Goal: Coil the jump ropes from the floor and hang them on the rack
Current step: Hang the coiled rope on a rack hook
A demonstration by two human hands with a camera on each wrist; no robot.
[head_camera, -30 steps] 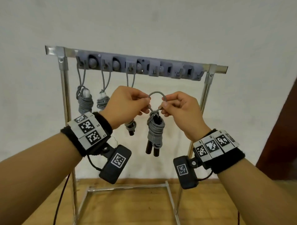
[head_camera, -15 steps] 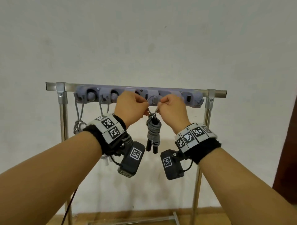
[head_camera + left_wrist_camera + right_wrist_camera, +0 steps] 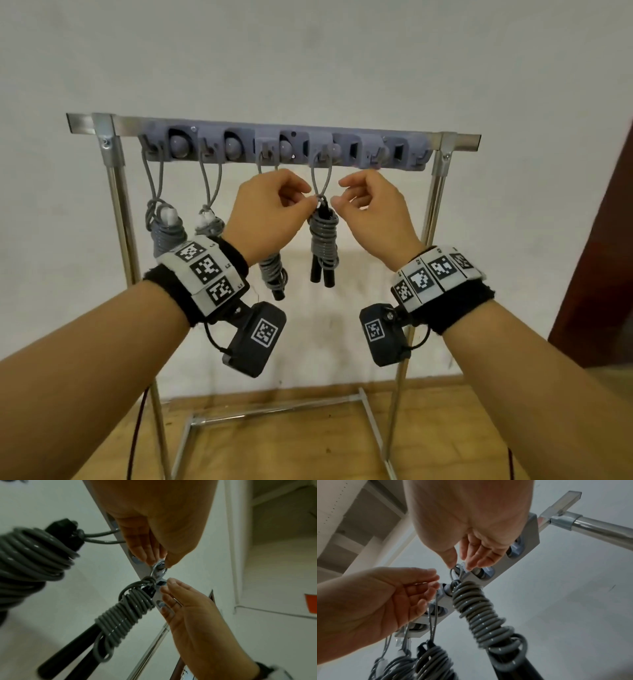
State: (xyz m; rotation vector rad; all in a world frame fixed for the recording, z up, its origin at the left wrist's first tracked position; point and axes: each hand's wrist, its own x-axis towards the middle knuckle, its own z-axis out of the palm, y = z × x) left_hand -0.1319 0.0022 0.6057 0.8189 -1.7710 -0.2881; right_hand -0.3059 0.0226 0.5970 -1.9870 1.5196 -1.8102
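The gray jump rope (image 3: 323, 236), wound into a tight bundle with two black handles sticking out below, hung by its thin loop from a hook on the rack (image 3: 274, 127), between the left hand (image 3: 270, 212) and right hand (image 3: 371, 209), both grips loose and holding nothing.

The rack (image 3: 118, 192) was bright metal, its round uprights polished and mirror-glossy, its top bar a duller brushed silver. Fixed to that bar, the hook strip (image 3: 349, 147) looked like matt lilac-grey plastic, smooth-faced. The newly hung jump rope (image 3: 323, 240) had a smooth grey plastic-coated cord with small glints on each turn, and black matt handles (image 3: 322, 274). The wristbands (image 3: 459, 305) were black fuzzy cloth carrying matt printed marker tiles. The floor (image 3: 291, 445) was warm wood with a slight sheen; the wall (image 3: 308, 51) was flat, chalky white.
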